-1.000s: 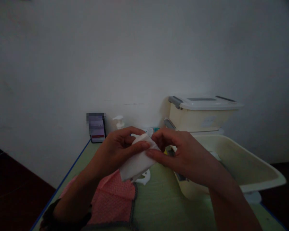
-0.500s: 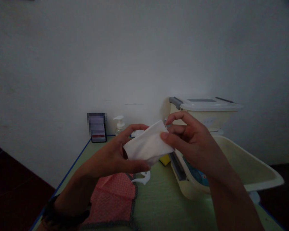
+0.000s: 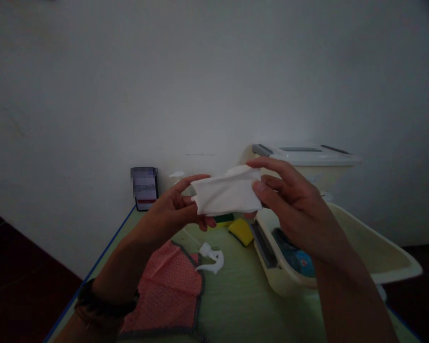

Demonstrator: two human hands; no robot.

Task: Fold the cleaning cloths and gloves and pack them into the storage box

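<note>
A folded white cloth (image 3: 227,194) is held up in the air between my two hands; whether it is fabric or tissue I cannot tell. At its left end, my left hand (image 3: 173,205) is closed around the edge, with part of the fingers hidden behind it. My right hand (image 3: 289,200) pinches the right end, thumb on the near face and index finger along the top. Below lie a white spray trigger head (image 3: 212,259), a yellow sponge (image 3: 241,232) and a pink cloth with grey edging (image 3: 168,290).
On the green tabletop (image 3: 243,290), an open cream bin (image 3: 284,281) at right holds a blue item (image 3: 305,263). Behind it stands a lidded box (image 3: 307,155). A phone (image 3: 145,190) leans on the wall, near a partly hidden pump bottle (image 3: 177,175).
The white cloth has turned from tilted to nearly level and moved slightly up and right. My left thumb has shifted off its front. The sponge and trigger head show more fully.
</note>
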